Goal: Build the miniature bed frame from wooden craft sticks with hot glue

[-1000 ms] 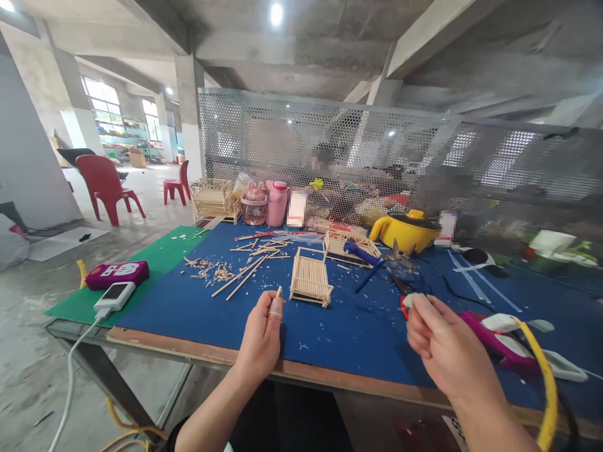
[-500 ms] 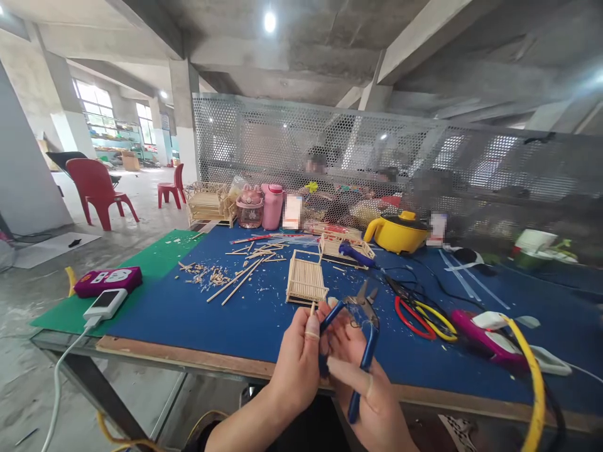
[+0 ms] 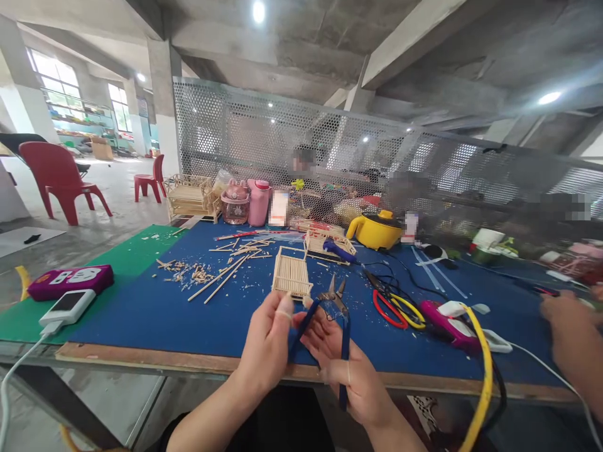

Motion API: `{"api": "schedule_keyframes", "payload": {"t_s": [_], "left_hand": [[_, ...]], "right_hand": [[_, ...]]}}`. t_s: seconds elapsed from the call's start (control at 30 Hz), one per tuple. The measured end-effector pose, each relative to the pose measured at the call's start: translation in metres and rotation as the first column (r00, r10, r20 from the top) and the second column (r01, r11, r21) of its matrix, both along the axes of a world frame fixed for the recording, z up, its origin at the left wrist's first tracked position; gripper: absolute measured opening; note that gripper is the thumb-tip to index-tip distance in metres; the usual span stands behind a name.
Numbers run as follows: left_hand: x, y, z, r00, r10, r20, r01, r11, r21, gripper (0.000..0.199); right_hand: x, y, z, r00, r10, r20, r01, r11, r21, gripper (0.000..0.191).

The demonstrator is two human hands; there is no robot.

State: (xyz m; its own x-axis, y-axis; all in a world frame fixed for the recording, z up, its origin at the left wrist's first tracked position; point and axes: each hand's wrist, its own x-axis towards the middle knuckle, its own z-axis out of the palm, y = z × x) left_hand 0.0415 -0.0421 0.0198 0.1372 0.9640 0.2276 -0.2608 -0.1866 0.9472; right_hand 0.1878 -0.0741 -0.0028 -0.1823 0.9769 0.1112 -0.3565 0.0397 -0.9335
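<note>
My left hand [image 3: 268, 339] is closed in a pinch, its thumb wrapped in a pale covering. Half a second ago a short wooden stick poked from that pinch; now the fingers mostly hide it. In my right hand [image 3: 351, 370] rest blue-handled cutting pliers [image 3: 345, 351], their jaws spread and pointing up and away. The two hands nearly meet above the table's front edge. Just beyond them stands a small frame of wooden sticks [image 3: 291, 273] with a slatted base. Loose wooden sticks [image 3: 230, 276] and cut bits [image 3: 188, 273] lie to its left.
A blue-handled glue gun [image 3: 339, 251] lies by another stick frame [image 3: 320, 245]. Red-and-yellow-handled scissors [image 3: 391, 311], a purple power strip [image 3: 447, 323] and a yellow pot [image 3: 377, 231] are rightward. Another person's hand [image 3: 570, 320] is at far right. A perforated screen [image 3: 264, 138] stands behind.
The view has swung rightward, bringing another person's arm into sight. My hands stay close together, and the pliers are more upright. The stick in my left hand shows less.
</note>
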Motion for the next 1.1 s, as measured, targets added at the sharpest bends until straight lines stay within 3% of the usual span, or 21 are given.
{"api": "schedule_keyframes", "payload": {"t_s": [0.1,0.23,0.33,0.4,0.5,0.57,0.63,0.73,0.9,1.03,1.1], "left_hand": [[0.003,-0.008,0.005,0.960,-0.264,0.094,0.270,0.961,-0.057,0.036],[0.003,-0.012,0.006,0.980,-0.183,0.084,0.187,0.981,-0.043,0.032],[0.004,-0.014,0.007,0.962,-0.234,0.139,0.247,0.966,-0.081,0.035],[0.004,-0.017,0.008,0.909,-0.317,0.270,0.369,0.914,-0.169,0.038],[0.005,-0.027,0.010,0.766,-0.391,0.510,0.578,0.767,-0.279,0.042],[0.005,-0.033,0.009,0.670,-0.415,0.615,0.676,0.684,-0.275,0.046],[0.006,-0.037,0.007,0.619,-0.428,0.658,0.716,0.651,-0.251,0.045],[0.010,-0.041,0.004,0.631,-0.444,0.635,0.698,0.683,-0.216,0.044],[0.022,-0.044,-0.008,0.816,-0.330,0.474,0.476,0.849,-0.229,0.052],[0.025,-0.044,-0.015,0.965,-0.210,0.159,0.235,0.959,-0.161,0.055],[0.023,-0.045,-0.013,0.980,-0.190,-0.052,0.185,0.979,-0.083,0.054]], "right_hand": [[0.000,-0.002,-0.011,0.998,-0.041,0.041,0.040,0.999,0.015,0.077],[-0.001,-0.003,-0.013,0.993,-0.011,0.114,0.006,0.999,0.043,0.082],[-0.004,-0.004,-0.011,0.983,-0.005,0.182,-0.017,0.993,0.118,0.087],[-0.007,-0.007,-0.010,0.972,0.010,0.236,-0.044,0.989,0.139,0.088],[-0.009,-0.014,-0.008,0.929,0.043,0.369,-0.096,0.987,0.127,0.089],[-0.009,-0.020,-0.007,0.898,0.065,0.436,-0.127,0.985,0.114,0.091],[-0.008,-0.025,-0.006,0.890,0.088,0.447,-0.142,0.986,0.090,0.088],[-0.010,-0.032,-0.005,0.906,0.096,0.411,-0.126,0.991,0.046,0.084],[-0.017,-0.040,-0.001,0.978,0.078,0.192,-0.076,0.997,-0.020,0.087],[-0.016,-0.042,0.002,0.988,0.123,0.090,-0.116,0.991,-0.072,0.091],[-0.013,-0.040,-0.001,0.986,0.135,0.093,-0.124,0.985,-0.117,0.086]]}}
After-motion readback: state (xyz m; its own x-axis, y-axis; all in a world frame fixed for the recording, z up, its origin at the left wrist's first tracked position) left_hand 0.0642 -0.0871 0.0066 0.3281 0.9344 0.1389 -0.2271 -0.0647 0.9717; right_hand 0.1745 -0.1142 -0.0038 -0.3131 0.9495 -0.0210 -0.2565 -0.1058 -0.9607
